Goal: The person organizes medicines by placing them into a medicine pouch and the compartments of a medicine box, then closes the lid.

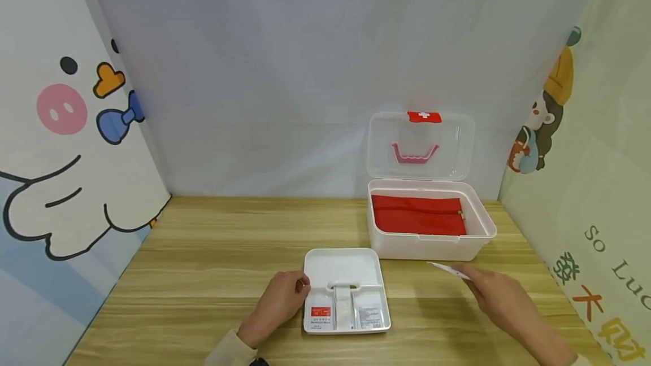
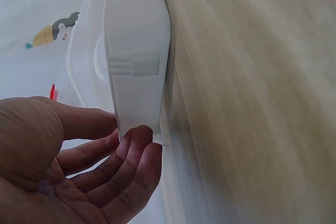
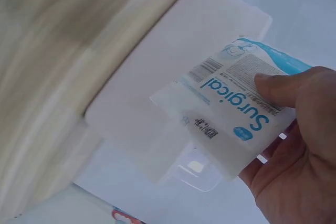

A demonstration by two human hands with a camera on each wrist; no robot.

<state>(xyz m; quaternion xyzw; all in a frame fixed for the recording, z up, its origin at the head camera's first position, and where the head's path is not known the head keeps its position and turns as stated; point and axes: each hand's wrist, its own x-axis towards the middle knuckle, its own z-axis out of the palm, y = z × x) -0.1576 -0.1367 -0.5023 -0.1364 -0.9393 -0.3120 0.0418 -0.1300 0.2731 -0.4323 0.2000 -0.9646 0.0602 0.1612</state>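
Observation:
My left hand point(image 1: 282, 299) holds the left edge of a white divided plastic tray point(image 1: 342, 267), thumb at the rim and curled fingertips against the outer wall point(image 2: 137, 95). In the tray's near compartments lie a packet with a red label point(image 1: 320, 318), a white strip point(image 1: 344, 308) in the middle, and a packet with grey print point(image 1: 369, 317). Over the table to the right, my right hand point(image 1: 495, 295) pinches a flat white packet point(image 3: 231, 95) printed "Surgical" in blue, thumb on its printed face and fingers behind. From the head, that packet shows nearly edge-on.
Behind the tray, toward the right, stands a white first-aid box point(image 1: 422, 246) with its clear lid point(image 1: 458, 151) raised. A red zippered pouch point(image 1: 417, 216) lies inside. The wooden table point(image 1: 229, 242) meets a pale back curtain and printed side panels.

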